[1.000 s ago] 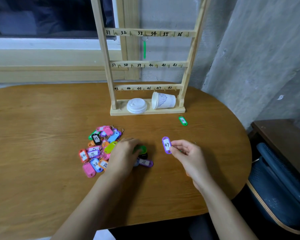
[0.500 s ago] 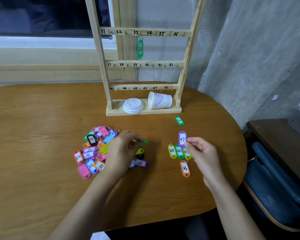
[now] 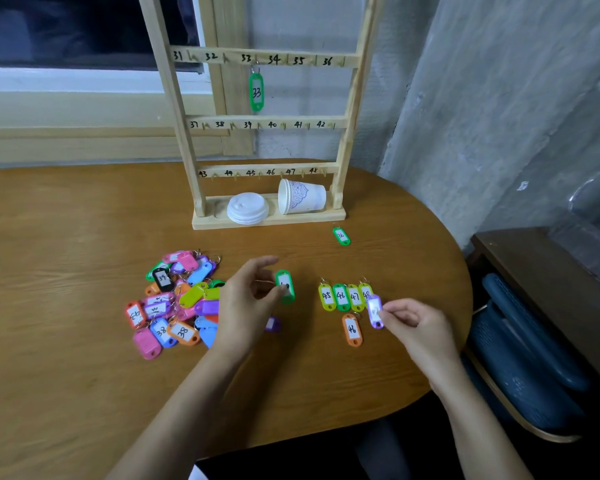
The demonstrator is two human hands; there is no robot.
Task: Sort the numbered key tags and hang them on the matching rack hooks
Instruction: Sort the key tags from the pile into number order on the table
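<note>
The biggest risk is the pile of unsorted tags (image 3: 177, 299) at nine o'clock of the left hand (image 3: 246, 303). Rings and tags overlap there, so pulling one out could drag its neighbours along. Next is the sorted row (image 3: 343, 296), reading 45 to 48, at eleven o'clock of the right hand (image 3: 416, 323). That hand's fingers (image 3: 395, 311) are narrow, pinching a purple tag (image 3: 374, 311) by its lower end over the row's three o'clock end, so a careless set-down may knock the row out of order. Glare hides its number, so a misread is possible, especially as an orange tag (image 3: 352, 330) at six o'clock of the row also seems to read 46. The left hand's fingers are narrow too, pinching a green tag (image 3: 285, 287) at the pile's three o'clock; its number is blurred. The rack's hooks are small and closely spaced, so a ring may land on the wrong one. The bench (image 3: 66, 237) is a brown wood-grain top with a rounded end. A rough grey wall (image 3: 499, 98) rises at two o'clock, a window (image 3: 66, 29) at eleven, and a blue chair (image 3: 527, 358) sits at four. The wooden rack (image 3: 174, 116) stands at twelve, with a tipped paper cup (image 3: 302, 196) and white lids (image 3: 247, 208) on its base. Tag 33 (image 3: 256, 92) hangs on its hook, and a stray green tag (image 3: 341, 236) lies at the rack's five o'clock.
</note>
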